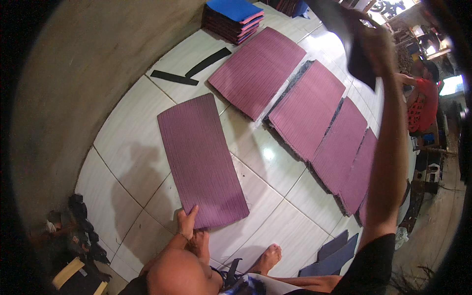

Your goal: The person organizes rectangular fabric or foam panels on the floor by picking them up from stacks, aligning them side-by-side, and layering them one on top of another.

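A purple ribbed sheet (202, 157) lies at a slant in front of me. My left hand (187, 222) grips its near left edge, thumb on top and the other fingers mostly hidden. My right hand (377, 51) is raised high at the upper right, closed around a dark flat piece (361, 61); motion smears both, and the piece's exact kind cannot be made out. Beyond the sheet lie stacks of similar ribbed sheets: one far stack (258, 71), another (309, 108) with frayed dark edges, and a further one (339, 147) nearer my right arm.
Two black strips (174, 77) lie on the tiled floor (265, 172) near the wall. A pile of blue-topped sheets (233, 19) stands at the back. Dark blue-grey pieces (332, 258) rest near my bare foot (269, 258). A person in red (424, 101) sits at the right.
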The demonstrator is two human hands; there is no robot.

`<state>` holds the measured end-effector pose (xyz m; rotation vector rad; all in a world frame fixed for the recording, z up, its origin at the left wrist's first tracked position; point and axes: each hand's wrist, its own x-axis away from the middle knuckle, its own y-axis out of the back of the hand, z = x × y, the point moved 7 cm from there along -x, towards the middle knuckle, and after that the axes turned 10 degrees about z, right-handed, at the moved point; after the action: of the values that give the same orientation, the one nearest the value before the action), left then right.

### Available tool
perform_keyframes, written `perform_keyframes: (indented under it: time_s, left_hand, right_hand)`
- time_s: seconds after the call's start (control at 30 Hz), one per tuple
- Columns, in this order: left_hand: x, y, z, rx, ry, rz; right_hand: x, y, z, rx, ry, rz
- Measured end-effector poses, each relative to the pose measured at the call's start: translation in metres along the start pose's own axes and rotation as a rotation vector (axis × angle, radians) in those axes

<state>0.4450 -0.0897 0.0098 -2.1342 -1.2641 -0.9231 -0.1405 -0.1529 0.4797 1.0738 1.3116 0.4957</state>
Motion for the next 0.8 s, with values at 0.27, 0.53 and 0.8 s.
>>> perform_keyframes:
  time_s: [0.27, 0.53, 0.8]
  left_hand:
    - [0.008, 0.005, -0.008, -0.005, -0.042, -0.032]
    - [-0.002, 0.006, 0.006, 0.028, -0.079, 0.022]
    - [0.004, -0.018, -0.023, -0.052, -0.137, -0.038]
  right_hand:
    - [0.089, -0.272, 0.131, -0.461, -0.375, 0.682]
    - [0.185, -0.305, 0.137, -0.302, -0.328, 0.805]
    - [0.175, -0.316, 0.165, -0.365, -0.165, 0.728]
